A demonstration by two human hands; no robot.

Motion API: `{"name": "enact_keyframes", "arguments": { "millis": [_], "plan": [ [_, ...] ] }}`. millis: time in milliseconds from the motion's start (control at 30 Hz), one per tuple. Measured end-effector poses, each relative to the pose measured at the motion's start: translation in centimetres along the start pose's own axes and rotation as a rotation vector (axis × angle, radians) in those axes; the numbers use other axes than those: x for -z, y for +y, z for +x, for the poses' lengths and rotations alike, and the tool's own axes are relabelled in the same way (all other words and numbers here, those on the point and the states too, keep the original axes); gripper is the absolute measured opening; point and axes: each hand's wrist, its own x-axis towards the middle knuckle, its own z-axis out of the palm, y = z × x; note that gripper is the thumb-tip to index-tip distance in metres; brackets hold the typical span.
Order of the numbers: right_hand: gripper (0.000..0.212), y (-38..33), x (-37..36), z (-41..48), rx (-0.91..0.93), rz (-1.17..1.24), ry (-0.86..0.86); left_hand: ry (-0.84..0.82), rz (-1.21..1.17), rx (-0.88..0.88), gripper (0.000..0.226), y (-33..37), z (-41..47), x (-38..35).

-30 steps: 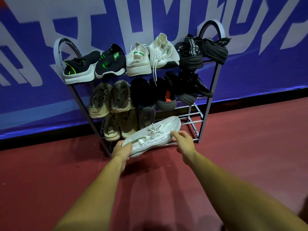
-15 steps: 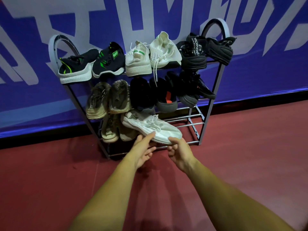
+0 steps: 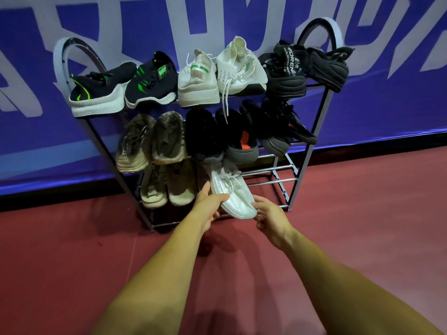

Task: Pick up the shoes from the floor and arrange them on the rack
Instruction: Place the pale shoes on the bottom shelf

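Your left hand [image 3: 210,206] and your right hand [image 3: 270,217] are both on the white shoe [image 3: 232,193] at the lowest level of the rack [image 3: 312,146]. The grip of the left hand is closed on the shoe's left side, with the thumb up along the side and a finger lying across the upper. The grip of the right hand pinches the toe tip, with the thumb on top and the curled fingers under it. The shoe lies with its heel in under the middle level and its toe pointing out towards you, past the front bar. Whether its sole rests on the bars I cannot tell. Just to its left on the same level stands a beige pair [image 3: 167,187], and to its right the bars [image 3: 271,176] are bare. The middle level carries a tan pair [image 3: 150,141], a black pair with an orange mark [image 3: 225,139] and a dark pair [image 3: 283,126]. On the top level there are a black and green pair [image 3: 125,87], a white pair [image 3: 217,73] and a black pair [image 3: 304,68]. The rack stands on the red floor [image 3: 362,213] against a blue banner [image 3: 387,97].
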Motion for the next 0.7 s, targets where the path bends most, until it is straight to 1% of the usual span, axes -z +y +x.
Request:
{"name": "enact_keyframes", "arguments": {
  "millis": [33, 100, 167, 200, 300, 367, 500, 600, 700],
  "plan": [
    [0.038, -0.1, 0.0, 0.2, -0.002, 0.022, -0.016, 0.038, 0.004, -0.008, 0.079, -0.1, 0.4, 0.0],
    [0.038, -0.2, -0.4, 0.8, -0.012, 0.066, 0.006, 0.090, -0.015, -0.032, 0.072, -0.4, 1.3, -0.4],
    [0.040, -0.3, -0.9, 1.3, -0.008, 0.063, 0.039, 0.073, -0.051, -0.047, 0.060, -0.6, 1.5, -0.9],
    [0.041, -0.3, -1.0, 1.5, 0.001, 0.060, 0.049, 0.046, -0.041, -0.040, 0.059, -0.8, 1.5, -1.1],
    [0.043, -0.1, -0.8, 2.2, 0.042, 0.084, 0.099, -0.049, 0.102, 0.013, 0.064, -1.1, 1.7, -1.2],
    [0.043, 0.3, -0.7, 2.8, 0.053, 0.083, 0.116, -0.079, 0.125, 0.030, 0.066, -0.9, 2.0, -1.5],
    [0.045, 0.7, -0.6, 4.3, 0.072, 0.008, 0.122, -0.030, 0.073, 0.027, 0.067, -1.2, 3.5, -2.2],
    [0.044, 0.3, -0.4, 5.6, 0.097, -0.059, 0.186, -0.017, -0.027, 0.055, 0.070, -1.7, 4.4, -2.7],
    [0.041, -0.3, -0.6, 6.4, 0.130, -0.038, 0.253, -0.038, -0.063, 0.049, 0.071, -1.3, 4.9, -3.3]
  ]
}}
